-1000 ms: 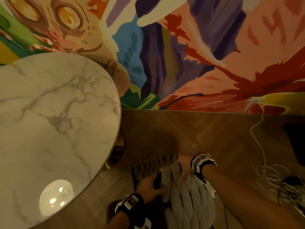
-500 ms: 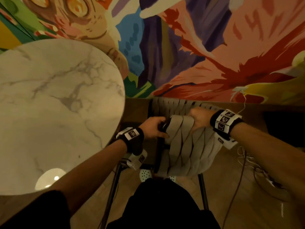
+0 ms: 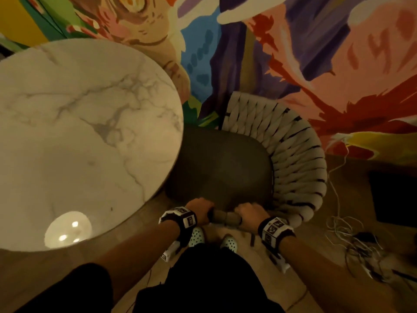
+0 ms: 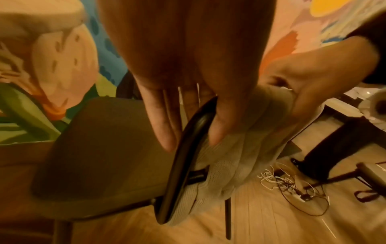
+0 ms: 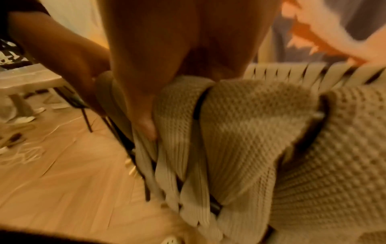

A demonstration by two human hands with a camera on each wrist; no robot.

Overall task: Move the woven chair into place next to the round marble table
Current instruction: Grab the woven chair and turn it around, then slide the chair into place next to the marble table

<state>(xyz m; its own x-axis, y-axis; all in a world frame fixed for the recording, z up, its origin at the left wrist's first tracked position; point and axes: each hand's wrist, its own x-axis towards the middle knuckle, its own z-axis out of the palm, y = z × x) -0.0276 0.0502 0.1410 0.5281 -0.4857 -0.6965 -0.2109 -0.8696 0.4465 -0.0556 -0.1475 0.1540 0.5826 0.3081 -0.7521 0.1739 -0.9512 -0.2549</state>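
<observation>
The woven chair (image 3: 291, 152) has a dark seat cushion (image 3: 221, 168) and a curved back of pale knitted straps. It stands right beside the round marble table (image 3: 79, 136), its seat edge tucked slightly under the tabletop rim. My left hand (image 3: 199, 211) grips the near end of the back's black frame (image 4: 188, 148), fingers on the seat side and thumb on the woven side. My right hand (image 3: 251, 212) grips the strap-wrapped rail just to its right, with the thumb (image 5: 146, 122) pressed on the weave (image 5: 240, 132).
A colourful mural wall (image 3: 316, 53) rises directly behind the chair and table. Tangled white and dark cables (image 3: 352, 236) lie on the wooden floor to the right, near a dark object (image 3: 392, 195). My feet in white perforated shoes (image 3: 197, 237) stand just behind the chair.
The chair has swung round and moved towards the table; its seat, hidden before, now faces up beside the tabletop. Both hands have kept their hold on the back's end.
</observation>
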